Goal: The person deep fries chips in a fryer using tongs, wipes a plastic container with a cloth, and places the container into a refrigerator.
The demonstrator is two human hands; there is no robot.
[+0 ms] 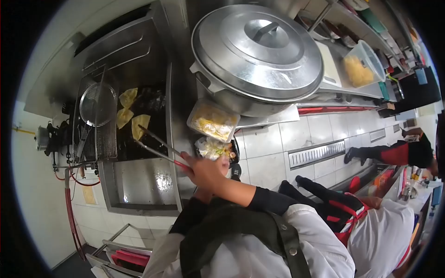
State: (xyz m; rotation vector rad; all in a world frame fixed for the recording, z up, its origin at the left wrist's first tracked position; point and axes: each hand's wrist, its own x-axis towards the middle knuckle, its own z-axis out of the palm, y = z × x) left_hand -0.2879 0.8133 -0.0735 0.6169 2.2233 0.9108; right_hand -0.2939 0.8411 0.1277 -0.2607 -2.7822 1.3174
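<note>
My right hand [199, 169] is closed around long metal tongs [160, 153] with a red grip. The tongs' tips are apart, beside a thin yellow sheet [140, 126] in the dark oil of the fryer [169, 116]. Two more yellow sheets [128, 97] float further back. My left hand [223, 163] lies mostly behind the right one, its fingers blurred and hidden. Near it is a dark container [236, 153] of mixed food with plastic wrap. A clear plastic tub [212, 119] of yellow and whitish food stands just behind.
A large lidded metal pot [259, 51] stands at back right. A round mesh strainer [98, 104] rests on the wire rack [106, 139] left of the oil. A clear bin [364, 65] holds yellow food. Co-workers [380, 227] are at right, over a tiled floor with a drain grate [317, 154].
</note>
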